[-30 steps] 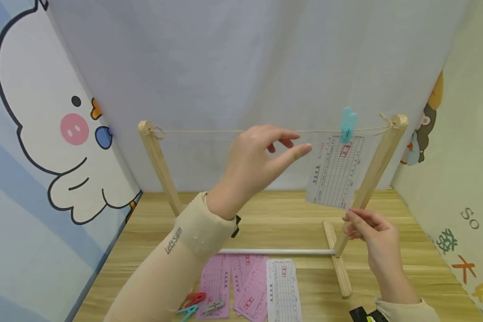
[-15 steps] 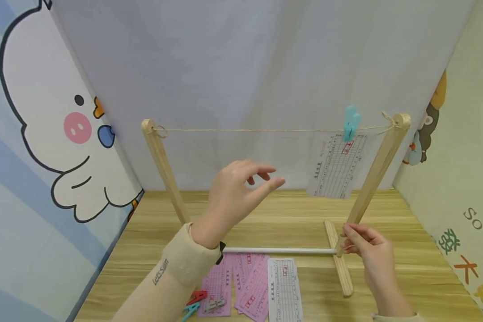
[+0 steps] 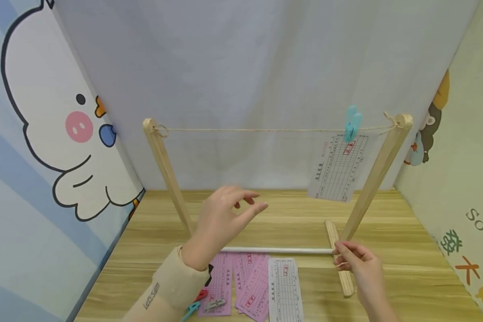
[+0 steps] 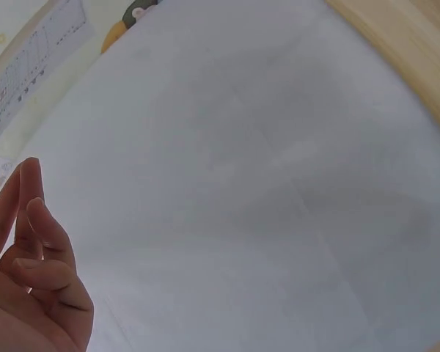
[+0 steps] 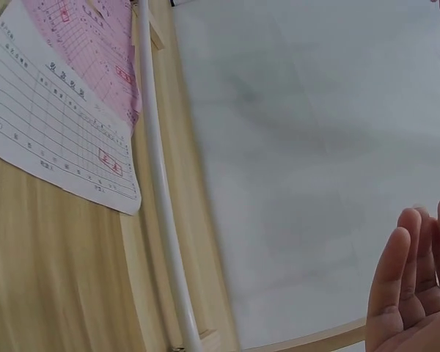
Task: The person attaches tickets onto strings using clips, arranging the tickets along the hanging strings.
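Note:
My left hand [image 3: 225, 219] hovers over the table in front of the rack, its thumb and fingers apart with nothing between them. Lower right, my right hand [image 3: 360, 264] is near the foot of the rack's right post, fingers loosely bent and holding nothing. A white printed form [image 3: 338, 170] hangs from the string [image 3: 241, 130] by a light blue clothespin [image 3: 352, 125], close to the right post. On the table lie another white form [image 3: 285, 290] and several pink forms [image 3: 255, 286]. A grey clothespin [image 3: 214, 305] and a blue clothespin [image 3: 192, 308] lie beside or on them; a red clothespin [image 3: 201, 295] is partly hidden by my left sleeve.
The wooden rack has a left post [image 3: 167, 174], a right post [image 3: 376, 179] and a white crossbar [image 3: 277, 250] low between them. Its right foot [image 3: 344, 277] reaches toward me. A white curtain [image 3: 241, 89] stands behind, with patterned walls at both sides.
Both hands have come down, away from the string and the hanging form; my left hand has also moved left. The form stays clipped on the string.

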Motion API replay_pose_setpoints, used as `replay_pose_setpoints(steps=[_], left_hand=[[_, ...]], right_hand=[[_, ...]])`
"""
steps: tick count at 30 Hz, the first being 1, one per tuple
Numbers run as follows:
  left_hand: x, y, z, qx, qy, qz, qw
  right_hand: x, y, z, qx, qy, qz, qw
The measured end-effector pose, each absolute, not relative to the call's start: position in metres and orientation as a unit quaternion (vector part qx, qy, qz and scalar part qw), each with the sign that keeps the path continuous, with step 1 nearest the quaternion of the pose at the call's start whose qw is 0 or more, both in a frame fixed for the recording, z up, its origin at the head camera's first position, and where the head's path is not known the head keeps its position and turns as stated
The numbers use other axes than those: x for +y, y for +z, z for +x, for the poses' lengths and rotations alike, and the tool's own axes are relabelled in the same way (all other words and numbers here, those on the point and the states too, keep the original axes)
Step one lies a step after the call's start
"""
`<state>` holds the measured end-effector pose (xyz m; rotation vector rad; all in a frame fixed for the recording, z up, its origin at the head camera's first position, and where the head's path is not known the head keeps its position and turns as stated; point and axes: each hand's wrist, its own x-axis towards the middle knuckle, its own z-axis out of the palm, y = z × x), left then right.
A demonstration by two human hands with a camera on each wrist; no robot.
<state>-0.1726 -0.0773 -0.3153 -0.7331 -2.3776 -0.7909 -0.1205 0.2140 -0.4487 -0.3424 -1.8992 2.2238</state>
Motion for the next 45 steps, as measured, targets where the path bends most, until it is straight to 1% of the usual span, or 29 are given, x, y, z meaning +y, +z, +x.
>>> replay_pose_setpoints(steps=[8,15,22,30,32,38,45], left_hand=[[-0.092,-0.343,-0.167,-0.889,-0.299,-0.235,0.254],[-0.101,-0.372,-0.16,-0.906,-0.306,-0.191,0.222],[-0.114,-0.4,-0.15,-0.917,-0.319,-0.146,0.192],[-0.128,-0.431,-0.133,-0.915,-0.337,-0.112,0.191],[-0.132,-0.437,-0.129,-0.915,-0.35,-0.095,0.178],[-0.147,-0.452,-0.115,-0.921,-0.373,-0.033,0.109],[-0.159,-0.472,-0.103,-0.923,-0.377,0.021,0.078]], right_hand=[[0.21,-0.467,-0.116,-0.665,0.73,-0.144,0.062],[0.2,-0.483,-0.11,-0.661,0.731,-0.167,0.027],[0.187,-0.496,-0.106,-0.679,0.713,-0.174,0.025],[0.175,-0.513,-0.103,-0.721,0.667,-0.187,0.008],[0.173,-0.517,-0.103,-0.722,0.665,-0.192,0.004],[0.166,-0.529,-0.1,-0.716,0.667,-0.204,-0.003],[0.162,-0.542,-0.099,-0.715,0.667,-0.208,-0.029]])
